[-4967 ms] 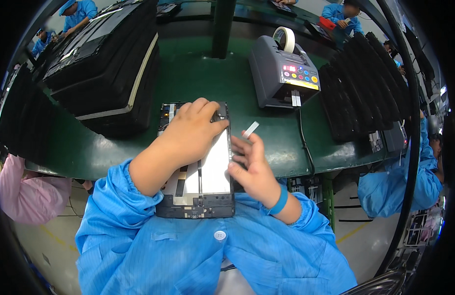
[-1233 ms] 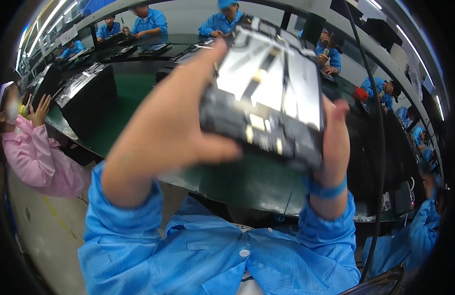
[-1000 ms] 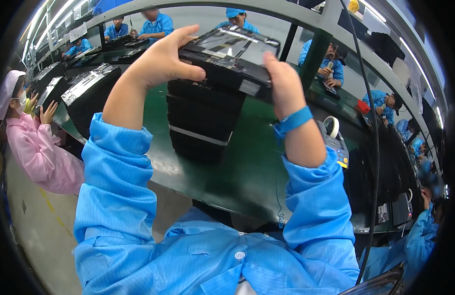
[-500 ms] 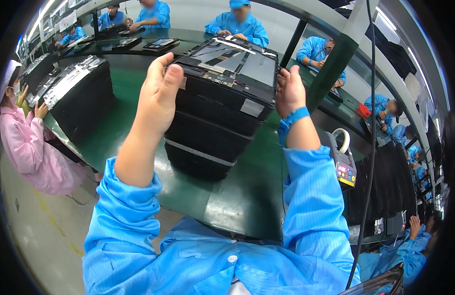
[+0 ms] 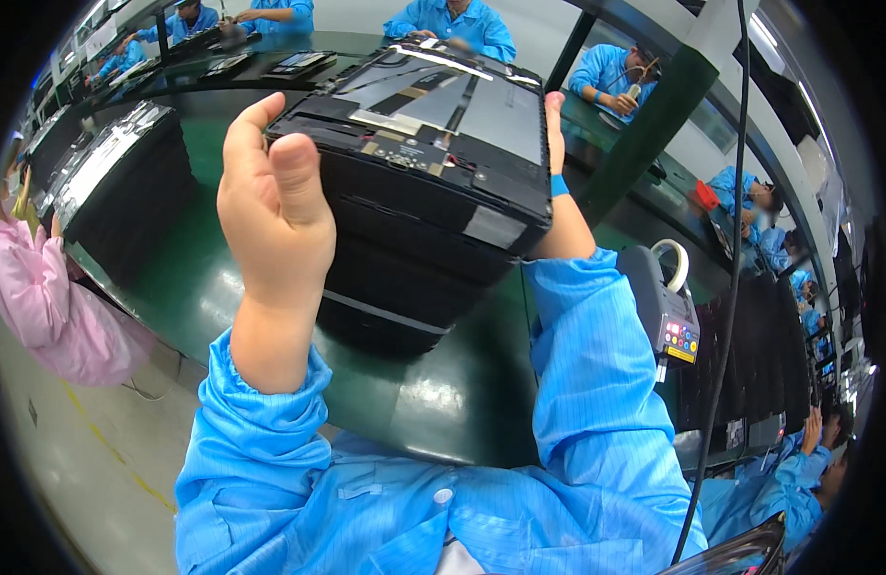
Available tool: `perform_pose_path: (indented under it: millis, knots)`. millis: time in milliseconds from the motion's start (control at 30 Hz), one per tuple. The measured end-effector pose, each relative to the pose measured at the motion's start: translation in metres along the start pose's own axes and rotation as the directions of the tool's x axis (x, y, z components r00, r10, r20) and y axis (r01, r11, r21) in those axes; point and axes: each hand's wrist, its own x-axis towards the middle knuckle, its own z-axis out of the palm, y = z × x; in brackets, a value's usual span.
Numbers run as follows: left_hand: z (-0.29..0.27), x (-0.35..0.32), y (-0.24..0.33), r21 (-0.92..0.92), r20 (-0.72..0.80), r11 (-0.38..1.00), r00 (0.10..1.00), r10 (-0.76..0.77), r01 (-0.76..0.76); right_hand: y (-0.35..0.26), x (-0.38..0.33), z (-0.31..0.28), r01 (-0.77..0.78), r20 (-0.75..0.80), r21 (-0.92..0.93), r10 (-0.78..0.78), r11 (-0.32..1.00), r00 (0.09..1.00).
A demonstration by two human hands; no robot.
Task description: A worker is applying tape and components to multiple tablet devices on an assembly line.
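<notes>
A tall stack of opened black tablets [image 5: 433, 211] fills the middle of the view, bare grey plates, flat cables and a circuit board showing on its top. My left hand [image 5: 275, 206] lies along its left side, thumb and forefinger pointing up. Against the right side is my right hand [image 5: 555, 144], with a blue band at the wrist; most of its fingers are hidden behind the stack. Both hands clasp the upper part between them. A pale strip [image 5: 385, 313] crosses the dark lower part.
Another tablet stack [image 5: 126, 182] stands left on the green table [image 5: 433, 412], beside a person in pink [image 5: 55, 297]. A small grey device with a white handle [image 5: 671, 316] is at right, near a hanging black cable [image 5: 725, 316] and a green post [image 5: 649, 134]. People in blue work beyond.
The stack's upper part looks larger and nearer, with my hands moved along with it. My right hand has slipped farther behind the stack. The surroundings have shifted up in view.
</notes>
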Motion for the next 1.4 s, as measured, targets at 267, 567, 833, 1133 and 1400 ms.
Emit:
perform_pose_path:
  millis: [267,567,833,1133,1400]
  knots:
    - [0.001,-0.020,0.000,0.425,-0.035,0.820,0.898,0.439,-0.384,-0.012,-0.024,-0.030,0.304,0.004,-0.760,-0.464,0.575,0.886]
    - [0.032,-0.119,0.109,-0.416,0.243,0.688,0.657,0.714,-0.594,-0.144,-0.307,-0.109,0.221,0.153,-0.675,-0.159,0.704,0.975]
    - [0.107,-0.187,0.199,-0.798,0.599,0.596,0.212,0.772,0.085,-0.224,-0.415,-0.330,0.077,-0.577,-0.765,-0.733,0.640,0.361]
    - [0.211,-0.313,0.246,-0.196,0.876,0.703,-0.199,0.439,0.684,-0.247,-0.395,-0.479,0.045,-0.760,-0.500,-0.463,0.865,0.455]
    - [0.281,-0.367,0.256,0.003,0.990,0.574,-0.083,0.112,0.819,-0.258,-0.407,-0.504,0.111,-0.831,-0.411,-0.422,0.905,0.362]
